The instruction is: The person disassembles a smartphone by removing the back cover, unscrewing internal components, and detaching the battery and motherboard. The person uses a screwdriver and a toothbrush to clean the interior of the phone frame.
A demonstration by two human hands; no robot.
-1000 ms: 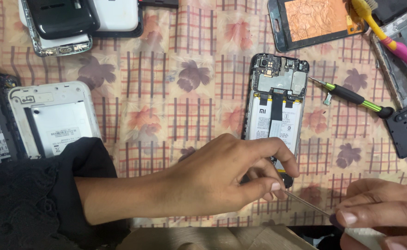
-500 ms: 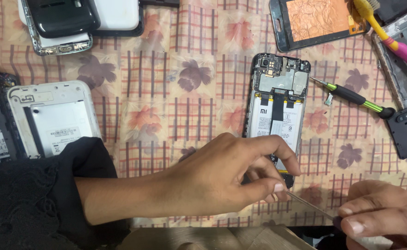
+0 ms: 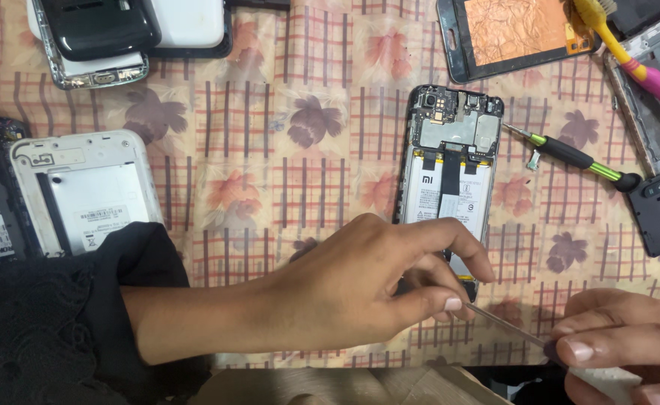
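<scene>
Our hands have barely shifted: left hand (image 3: 360, 292) still pinches the thin tool (image 3: 506, 324), right hand (image 3: 622, 345) grips its tip; phone (image 3: 450, 180) lies opened, unassembled.

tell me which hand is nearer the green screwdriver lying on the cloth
Right. The right hand sits below the green screwdriver, at the bottom right corner. The left hand lies farther off, down and left, over the opened phone's lower end.

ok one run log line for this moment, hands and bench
left hand: grips thin metal tool | right hand: pinches tool tip | opened phone: back off, beside left hand | green screwdriver: lying free
</scene>
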